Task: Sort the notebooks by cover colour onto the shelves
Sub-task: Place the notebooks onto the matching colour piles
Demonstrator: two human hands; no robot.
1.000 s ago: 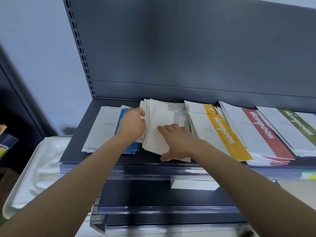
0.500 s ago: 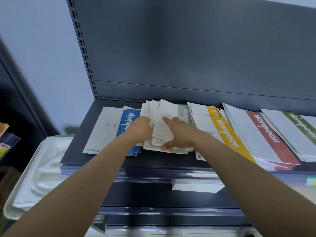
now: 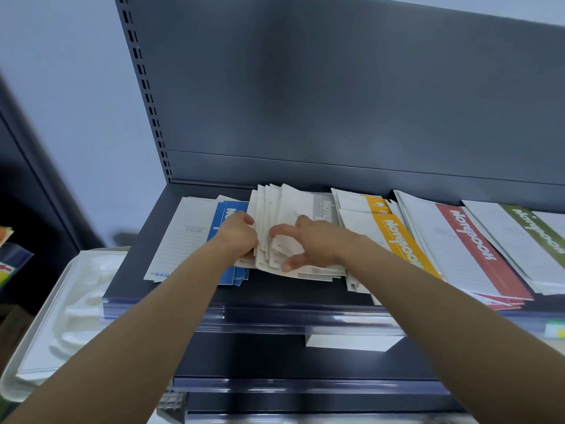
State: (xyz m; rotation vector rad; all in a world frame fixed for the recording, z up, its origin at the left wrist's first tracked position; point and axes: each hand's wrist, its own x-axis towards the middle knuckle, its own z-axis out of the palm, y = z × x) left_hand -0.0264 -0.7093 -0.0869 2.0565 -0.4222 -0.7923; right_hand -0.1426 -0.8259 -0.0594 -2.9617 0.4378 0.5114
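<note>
On the dark shelf (image 3: 146,237) lie piles of notebooks by stripe colour. A fanned pile of grey-striped notebooks (image 3: 293,203) sits in the middle. My left hand (image 3: 237,235) grips its left edge, fingers curled around it. My right hand (image 3: 312,243) lies on top with fingers and thumb curled over the upper notebooks. The blue-striped pile (image 3: 198,237) lies to the left, partly under my left wrist. To the right lie the yellow (image 3: 382,228), red (image 3: 458,249) and green (image 3: 529,237) piles.
A white tray (image 3: 55,325) stands lower left beside the shelf unit. A lower shelf (image 3: 244,356) carries a white card (image 3: 348,342). The slotted upright (image 3: 143,87) and grey back panel rise behind the notebooks. Colourful items (image 3: 9,258) sit at far left.
Both hands have closed in on the grey-striped pile and squeezed it together, so its notebooks now stand fanned and bunched instead of lying spread flat.
</note>
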